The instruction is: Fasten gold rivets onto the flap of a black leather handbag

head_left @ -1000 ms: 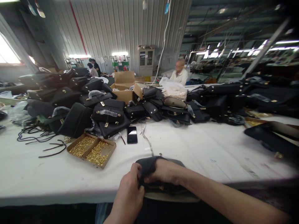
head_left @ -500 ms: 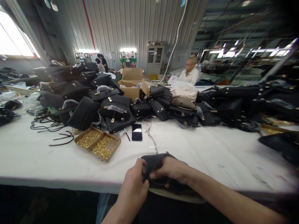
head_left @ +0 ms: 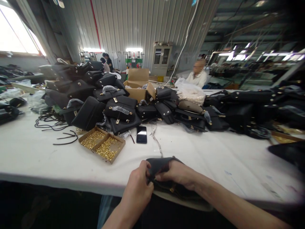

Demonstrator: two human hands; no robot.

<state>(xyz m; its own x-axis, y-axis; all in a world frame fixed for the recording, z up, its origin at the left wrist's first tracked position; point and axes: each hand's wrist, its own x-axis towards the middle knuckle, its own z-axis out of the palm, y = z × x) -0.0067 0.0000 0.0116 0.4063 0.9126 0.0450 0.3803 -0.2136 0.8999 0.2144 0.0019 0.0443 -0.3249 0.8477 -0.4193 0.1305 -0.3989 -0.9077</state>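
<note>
A black handbag (head_left: 158, 163) with its mouth gaping rests at the table's front edge, close to my body. My left hand (head_left: 140, 181) is closed on the bag's left side, thumb and fingers pinching its edge. My right hand (head_left: 177, 175) reaches into the mouth, with fingers and thumb pinched together near a tiny gold-coloured glint. What it pinches there is too small to name. A gold-coloured metal fitting shows below the right hand, and a paler strip runs along the bag's lower edge. The far fingers of both hands are partly hidden.
A split cardboard tray (head_left: 109, 148) of small gold-coloured metal pieces sits to the left, near a phone (head_left: 141, 135). Behind, black handbags (head_left: 121, 109) are heaped along the white table (head_left: 214, 152), around an open carton (head_left: 135, 93). A co-worker (head_left: 197, 76) is beyond.
The view has shifted slightly, so the background sits a little further right. Both hands keep their hold on the bag, and the right fingertips have barely moved.
</note>
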